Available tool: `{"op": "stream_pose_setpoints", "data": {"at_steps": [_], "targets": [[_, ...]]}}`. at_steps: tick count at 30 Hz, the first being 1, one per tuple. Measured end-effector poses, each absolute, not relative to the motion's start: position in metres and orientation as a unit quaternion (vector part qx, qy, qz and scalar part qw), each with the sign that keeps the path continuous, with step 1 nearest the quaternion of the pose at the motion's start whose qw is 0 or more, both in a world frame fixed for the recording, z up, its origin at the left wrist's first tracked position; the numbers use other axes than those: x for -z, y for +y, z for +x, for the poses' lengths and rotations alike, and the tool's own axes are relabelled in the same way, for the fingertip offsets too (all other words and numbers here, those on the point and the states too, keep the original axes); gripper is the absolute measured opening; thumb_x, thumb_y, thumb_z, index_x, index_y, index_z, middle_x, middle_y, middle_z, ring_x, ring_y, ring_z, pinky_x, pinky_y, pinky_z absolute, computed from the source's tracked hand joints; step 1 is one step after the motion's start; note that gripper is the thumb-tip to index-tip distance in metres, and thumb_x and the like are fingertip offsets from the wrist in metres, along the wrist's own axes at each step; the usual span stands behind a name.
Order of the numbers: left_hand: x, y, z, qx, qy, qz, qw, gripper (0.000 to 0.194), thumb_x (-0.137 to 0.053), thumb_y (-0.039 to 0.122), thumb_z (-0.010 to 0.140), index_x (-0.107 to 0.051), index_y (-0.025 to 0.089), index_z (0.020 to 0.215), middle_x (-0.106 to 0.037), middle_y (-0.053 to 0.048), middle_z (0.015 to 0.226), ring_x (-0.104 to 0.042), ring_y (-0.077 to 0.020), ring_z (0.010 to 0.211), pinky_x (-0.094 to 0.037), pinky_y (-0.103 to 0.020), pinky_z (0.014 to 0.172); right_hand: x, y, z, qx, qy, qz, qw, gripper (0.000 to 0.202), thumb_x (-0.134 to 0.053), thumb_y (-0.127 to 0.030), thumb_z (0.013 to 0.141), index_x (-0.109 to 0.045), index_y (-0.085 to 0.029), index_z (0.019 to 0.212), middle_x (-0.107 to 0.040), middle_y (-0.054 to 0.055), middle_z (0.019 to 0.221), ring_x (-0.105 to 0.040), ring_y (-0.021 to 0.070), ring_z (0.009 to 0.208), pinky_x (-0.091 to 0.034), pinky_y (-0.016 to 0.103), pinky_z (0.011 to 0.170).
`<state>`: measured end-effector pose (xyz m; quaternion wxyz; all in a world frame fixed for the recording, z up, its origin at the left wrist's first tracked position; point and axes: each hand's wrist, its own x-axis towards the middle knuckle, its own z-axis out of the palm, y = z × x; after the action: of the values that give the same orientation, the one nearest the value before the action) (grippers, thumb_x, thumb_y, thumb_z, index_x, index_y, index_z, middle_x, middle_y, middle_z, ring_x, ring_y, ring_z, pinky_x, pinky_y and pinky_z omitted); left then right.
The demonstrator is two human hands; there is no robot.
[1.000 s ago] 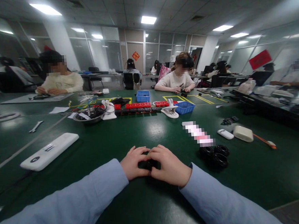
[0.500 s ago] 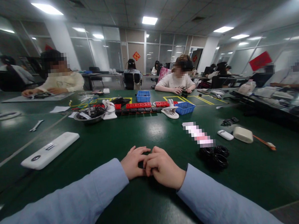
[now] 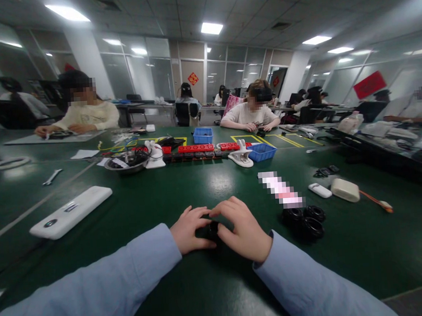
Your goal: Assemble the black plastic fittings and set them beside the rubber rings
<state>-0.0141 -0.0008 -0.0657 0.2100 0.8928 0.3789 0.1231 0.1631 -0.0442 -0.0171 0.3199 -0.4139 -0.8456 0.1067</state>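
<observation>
Both hands meet around a small dark, round-looking part [image 3: 212, 229] low over the green table, and fingers cover most of it. My left hand [image 3: 190, 230] curls about it from the left, fingertips on the far side and thumb on the near side. From the right, my right hand [image 3: 242, 230] pinches at it with bent index finger and thumb. To the right of my right hand lie three glossy black rings [image 3: 312, 228] grouped together, beside a pixelated pink-and-white slab [image 3: 281, 189].
On the left are a long white device [image 3: 72, 213] and a wrench [image 3: 52, 177]. Farther back stand a metal bowl [image 3: 127, 163], red blocks [image 3: 196, 148], a white clamp [image 3: 241, 155] and blue baskets [image 3: 263, 152]. A beige case [image 3: 345, 190] sits at right. Co-workers sit across the table.
My right hand has shifted slightly right and its fingers have opened out from a tighter curl, showing more of the dark part. My left hand stays nearly still.
</observation>
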Motion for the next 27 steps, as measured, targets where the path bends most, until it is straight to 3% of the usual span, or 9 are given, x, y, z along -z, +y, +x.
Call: {"op": "stream_pose_setpoints", "data": {"at_steps": [3, 8, 11, 14, 27], "targets": [[0.0663, -0.0003, -0.0147, -0.124, 0.381, 0.891, 0.214, 0.046, -0.071, 0.046, 0.066, -0.063, 0.028, 0.108, -0.045, -0.007, 0.136, -0.034, -0.0322, 0.128, -0.013, -0.062, 0.104, 0.0157, -0.0436, 0.1632, -0.093, -0.830, -0.462, 0.298, 0.018, -0.057, -0.017, 0.074, -0.060, -0.016, 0.092, -0.064, 0.005, 0.090, -0.051, 0.0199, 0.086, -0.037, 0.034, 0.079], [0.0674, -0.0007, -0.0154, -0.126, 0.385, 0.889, 0.211, 0.050, -0.071, 0.050, 0.066, -0.062, 0.029, 0.110, -0.045, -0.006, 0.136, -0.035, -0.0331, 0.128, -0.015, -0.060, 0.104, 0.0136, -0.0453, 0.1625, -0.071, -0.831, -0.489, 0.255, 0.027, -0.065, -0.034, 0.075, -0.064, -0.018, 0.098, -0.066, 0.005, 0.089, -0.052, 0.0207, 0.087, -0.035, 0.034, 0.075], [0.0668, -0.0014, -0.0153, -0.124, 0.384, 0.890, 0.210, 0.051, -0.070, 0.050, 0.067, -0.061, 0.030, 0.113, -0.046, -0.006, 0.135, -0.035, -0.0329, 0.128, -0.015, -0.060, 0.104, 0.0132, -0.0454, 0.1631, -0.063, -0.835, -0.493, 0.236, 0.025, -0.068, -0.039, 0.074, -0.068, -0.021, 0.091, -0.067, 0.003, 0.083, -0.052, 0.0200, 0.083, -0.034, 0.034, 0.073], [0.0669, -0.0017, -0.0148, -0.121, 0.386, 0.892, 0.204, 0.051, -0.070, 0.049, 0.068, -0.061, 0.028, 0.113, -0.047, -0.007, 0.134, -0.035, -0.0327, 0.128, -0.015, -0.061, 0.104, 0.0152, -0.0445, 0.1627, -0.049, -0.844, -0.490, 0.210, 0.021, -0.070, -0.040, 0.072, -0.069, -0.021, 0.082, -0.066, 0.003, 0.079, -0.050, 0.0198, 0.081, -0.033, 0.033, 0.071], [0.0660, -0.0016, -0.0139, -0.117, 0.391, 0.890, 0.202, 0.051, -0.070, 0.047, 0.068, -0.061, 0.026, 0.113, -0.048, -0.008, 0.134, -0.036, -0.0315, 0.127, -0.015, -0.059, 0.105, 0.0182, -0.0445, 0.1619, -0.055, -0.844, -0.492, 0.207, 0.021, -0.071, -0.034, 0.071, -0.066, -0.020, 0.085, -0.060, 0.004, 0.083, -0.048, 0.0191, 0.083, -0.037, 0.031, 0.071]]}}
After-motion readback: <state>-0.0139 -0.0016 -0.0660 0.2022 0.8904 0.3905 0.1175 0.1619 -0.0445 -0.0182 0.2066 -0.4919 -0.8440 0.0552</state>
